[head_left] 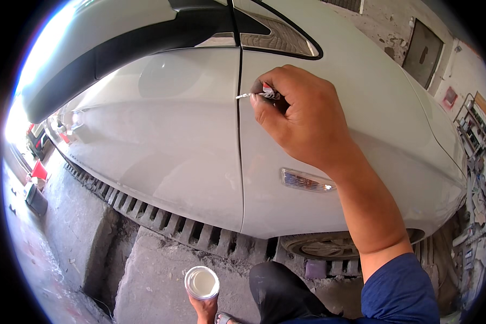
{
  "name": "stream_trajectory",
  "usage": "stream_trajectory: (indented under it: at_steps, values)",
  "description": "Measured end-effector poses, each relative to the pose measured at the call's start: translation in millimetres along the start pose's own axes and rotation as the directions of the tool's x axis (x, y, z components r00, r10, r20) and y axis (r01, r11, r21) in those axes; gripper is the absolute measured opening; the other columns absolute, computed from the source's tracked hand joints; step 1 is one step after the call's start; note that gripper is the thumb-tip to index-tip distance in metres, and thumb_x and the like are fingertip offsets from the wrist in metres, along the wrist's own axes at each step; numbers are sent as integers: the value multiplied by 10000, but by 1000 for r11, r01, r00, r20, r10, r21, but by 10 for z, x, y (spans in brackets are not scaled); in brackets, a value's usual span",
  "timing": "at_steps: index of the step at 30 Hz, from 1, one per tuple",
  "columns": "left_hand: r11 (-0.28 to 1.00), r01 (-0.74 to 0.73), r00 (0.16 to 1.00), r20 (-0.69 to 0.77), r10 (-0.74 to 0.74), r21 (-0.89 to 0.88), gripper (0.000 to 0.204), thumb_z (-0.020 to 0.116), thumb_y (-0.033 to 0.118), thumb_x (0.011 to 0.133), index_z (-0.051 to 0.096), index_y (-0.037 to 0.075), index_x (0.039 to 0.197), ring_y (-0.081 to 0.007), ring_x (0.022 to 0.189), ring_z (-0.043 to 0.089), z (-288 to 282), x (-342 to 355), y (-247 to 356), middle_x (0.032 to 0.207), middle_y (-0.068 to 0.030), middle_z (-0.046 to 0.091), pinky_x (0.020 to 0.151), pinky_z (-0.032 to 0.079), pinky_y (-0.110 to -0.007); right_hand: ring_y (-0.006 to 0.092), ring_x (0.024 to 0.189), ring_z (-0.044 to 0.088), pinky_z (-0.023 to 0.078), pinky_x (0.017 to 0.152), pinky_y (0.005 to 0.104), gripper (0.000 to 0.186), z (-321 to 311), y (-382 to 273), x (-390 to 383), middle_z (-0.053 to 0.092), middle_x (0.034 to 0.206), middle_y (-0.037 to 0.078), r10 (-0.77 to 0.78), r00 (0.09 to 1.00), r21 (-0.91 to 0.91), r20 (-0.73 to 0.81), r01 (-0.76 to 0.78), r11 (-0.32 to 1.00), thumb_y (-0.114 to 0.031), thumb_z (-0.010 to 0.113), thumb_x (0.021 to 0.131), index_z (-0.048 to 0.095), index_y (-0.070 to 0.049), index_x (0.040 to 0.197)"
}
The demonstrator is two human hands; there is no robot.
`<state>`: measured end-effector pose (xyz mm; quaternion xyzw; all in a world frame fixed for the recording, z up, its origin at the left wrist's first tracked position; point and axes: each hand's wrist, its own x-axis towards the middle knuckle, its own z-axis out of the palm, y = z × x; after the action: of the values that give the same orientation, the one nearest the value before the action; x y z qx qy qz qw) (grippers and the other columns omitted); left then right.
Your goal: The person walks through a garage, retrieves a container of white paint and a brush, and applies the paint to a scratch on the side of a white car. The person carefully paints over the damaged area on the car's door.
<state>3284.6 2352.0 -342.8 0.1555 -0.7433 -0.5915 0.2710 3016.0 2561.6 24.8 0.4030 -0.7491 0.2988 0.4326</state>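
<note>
My right hand (pixel 302 119) is closed around a small thin applicator (pixel 245 95), white-tipped, with a bit of red and white near my fingers. Its tip is at the dark vertical seam (pixel 240 162) between the pale car door (pixel 167 129) and the adjoining body panel (pixel 389 162). Low in the view, my left hand (pixel 204 308) grips a round container (pixel 201 282) of white, paint-like liquid. A clear side lamp (pixel 308 180) sits on the panel below my right hand.
The wheel (pixel 324 247) is low on the car, above a slotted grate (pixel 162 218) and broken concrete (pixel 151 275) with a trench. A red bucket (pixel 39 170) and grey bin (pixel 35 201) stand at left. A cluttered rack (pixel 476 124) lines the right wall.
</note>
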Motion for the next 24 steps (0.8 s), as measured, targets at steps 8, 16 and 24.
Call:
stream_trajectory:
  at_steps: [8, 16, 24]
  values:
    - [999, 3, 1000, 10, -3, -43, 546, 785, 57, 754, 520, 11, 1229, -176, 1019, 604, 30, 12, 84, 1132, -79, 619, 923, 468, -317, 297, 642, 614, 494, 579, 400, 102, -20, -4, -4, 617, 718, 91, 7, 1000, -9, 22, -6, 1000, -134, 676, 783, 642, -40, 802]
    - [997, 43, 999, 17, -42, -65, 560, 785, 70, 741, 510, 3, 1224, -191, 1014, 606, -3, -21, 4, 1124, -97, 619, 905, 473, -321, 287, 618, 601, 484, 563, 387, 86, -18, -1, -7, 610, 710, 91, 7, 1000, 32, 11, -8, 999, -108, 671, 770, 634, -35, 794]
    - [999, 19, 1000, 5, -19, -33, 530, 776, 58, 732, 528, 0, 1196, -197, 992, 618, 29, 12, 147, 1096, -103, 633, 888, 483, -326, 274, 598, 591, 476, 555, 376, 85, -31, -4, -11, 601, 710, 100, 12, 1000, 92, -20, -10, 996, -87, 664, 765, 608, -27, 787]
